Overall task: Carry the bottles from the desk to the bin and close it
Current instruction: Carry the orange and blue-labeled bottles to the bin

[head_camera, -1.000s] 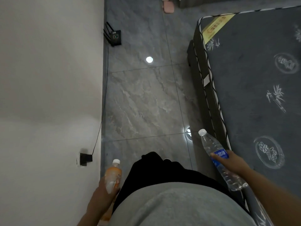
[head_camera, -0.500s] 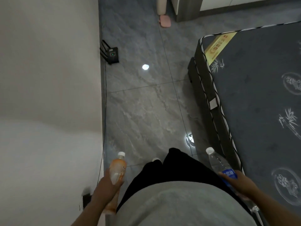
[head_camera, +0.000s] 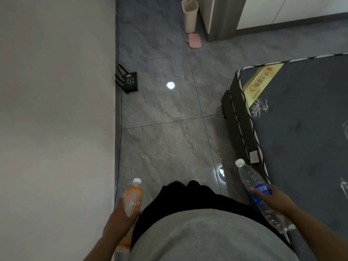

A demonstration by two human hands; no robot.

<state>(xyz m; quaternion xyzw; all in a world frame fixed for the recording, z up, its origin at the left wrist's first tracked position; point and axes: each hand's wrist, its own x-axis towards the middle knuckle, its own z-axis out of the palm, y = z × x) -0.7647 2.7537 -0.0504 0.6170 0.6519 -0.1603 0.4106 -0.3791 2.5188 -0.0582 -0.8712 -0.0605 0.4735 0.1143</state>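
Note:
My left hand [head_camera: 120,217] grips an orange drink bottle [head_camera: 133,196] with a white cap, held upright near the wall. My right hand [head_camera: 273,199] is closed around a clear water bottle [head_camera: 250,178] with a blue label, cap pointing forward beside the mattress edge. Far ahead on the floor stands a tall beige bin [head_camera: 189,15], its top cut off by the frame edge. A pink flat piece [head_camera: 194,40] lies on the floor just in front of it.
A white wall [head_camera: 56,110] runs along my left. A dark grey mattress [head_camera: 301,129] fills the right side. A black router [head_camera: 130,81] sits by the wall with a cable along the skirting. A grey-and-white cabinet [head_camera: 244,14] stands behind the bin. Grey tiled floor lies between.
The view has moved forward along the floor; the router and mattress corner slid down the frame, and the beige bin and cabinet have come into sight. Both hands keep hold of their bottles.

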